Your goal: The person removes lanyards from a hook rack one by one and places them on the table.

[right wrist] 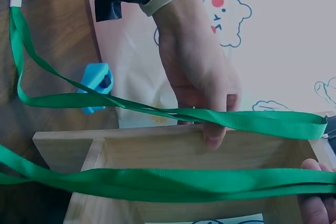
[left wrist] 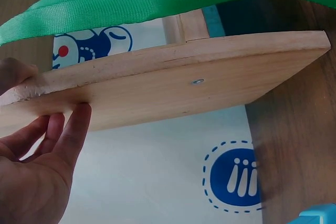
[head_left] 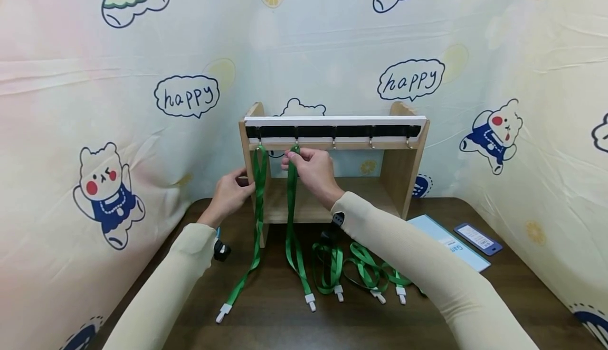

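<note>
Fingers of the right hand [head_left: 315, 173] pinch a lanyard [head_left: 291, 197] just below a hook [head_left: 296, 140]; the left hand [head_left: 229, 191] grips the rack [head_left: 306, 202], probably to steady it.

One green, white-clipped lanyard [head_left: 259, 197] hangs from the wooden rack [head_left: 401, 173], a second lanyard [head_left: 291, 191] held beside it.

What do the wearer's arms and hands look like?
Left hand and right hand are both ungloved. Plain, long cream sleeves cover the arms to the wrists, where small black devices are worn.
</note>
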`<state>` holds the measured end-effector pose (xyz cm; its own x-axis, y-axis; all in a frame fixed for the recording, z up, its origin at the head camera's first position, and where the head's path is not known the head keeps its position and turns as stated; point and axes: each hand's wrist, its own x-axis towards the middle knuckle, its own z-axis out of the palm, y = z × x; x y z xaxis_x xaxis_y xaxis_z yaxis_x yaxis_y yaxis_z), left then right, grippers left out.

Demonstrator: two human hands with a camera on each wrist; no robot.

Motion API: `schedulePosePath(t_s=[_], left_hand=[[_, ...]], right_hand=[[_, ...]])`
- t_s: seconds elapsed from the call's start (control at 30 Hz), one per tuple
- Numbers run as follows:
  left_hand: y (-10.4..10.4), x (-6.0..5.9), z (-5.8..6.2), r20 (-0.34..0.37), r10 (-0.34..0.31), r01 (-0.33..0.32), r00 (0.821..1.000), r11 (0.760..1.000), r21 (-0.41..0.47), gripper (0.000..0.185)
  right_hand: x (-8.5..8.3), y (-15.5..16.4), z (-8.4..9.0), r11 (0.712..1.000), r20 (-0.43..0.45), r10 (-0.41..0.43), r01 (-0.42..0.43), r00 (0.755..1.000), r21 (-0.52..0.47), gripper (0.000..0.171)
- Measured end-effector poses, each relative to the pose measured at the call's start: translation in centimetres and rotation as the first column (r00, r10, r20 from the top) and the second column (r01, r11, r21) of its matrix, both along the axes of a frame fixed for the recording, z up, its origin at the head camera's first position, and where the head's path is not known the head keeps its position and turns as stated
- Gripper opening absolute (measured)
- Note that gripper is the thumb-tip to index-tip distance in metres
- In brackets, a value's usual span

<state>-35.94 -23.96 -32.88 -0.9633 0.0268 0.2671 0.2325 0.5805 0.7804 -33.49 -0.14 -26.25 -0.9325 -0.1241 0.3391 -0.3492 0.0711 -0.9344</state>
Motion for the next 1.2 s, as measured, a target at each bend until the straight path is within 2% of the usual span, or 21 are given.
schedulePosePath(t_s=[0.33,0.57,0.73,0.87,1.2], left_hand=[[0.0,0.0,-0.3,-0.004,-0.004,0.004,1.000,1.000,0.006,0.057],[-0.1,0.0,-0.5,0.004,-0.003,0.003,1.000,1.000,0.007,0.058],[-0.2,-0.2,0.1,0.005,-0.012,0.012,1.000,1.000,-0.001,0.058],[-0.1,-0.1,0.4,0.002,-0.014,0.014,1.000,1.000,-0.003,0.059],[-0.1,-0.2,0.1,0.017,0.004,-0.003,1.000,1.000,-0.007,0.059]], right_hand=[[0.9,0.1,-0.2,0.999,-0.028,0.044,-0.044,0.999,0.002,0.022],[1.6,0.3,-1.0,0.993,-0.013,0.105,-0.105,0.994,-0.052,0.024],[2.4,1.5,-2.1,0.985,-0.011,0.157,-0.157,0.988,-0.075,0.024],[3.1,2.5,-3.3,0.984,-0.027,0.169,-0.170,0.985,-0.054,0.024],[5.1,3.4,-6.3,0.958,0.046,0.269,-0.262,0.962,-0.120,0.025]])
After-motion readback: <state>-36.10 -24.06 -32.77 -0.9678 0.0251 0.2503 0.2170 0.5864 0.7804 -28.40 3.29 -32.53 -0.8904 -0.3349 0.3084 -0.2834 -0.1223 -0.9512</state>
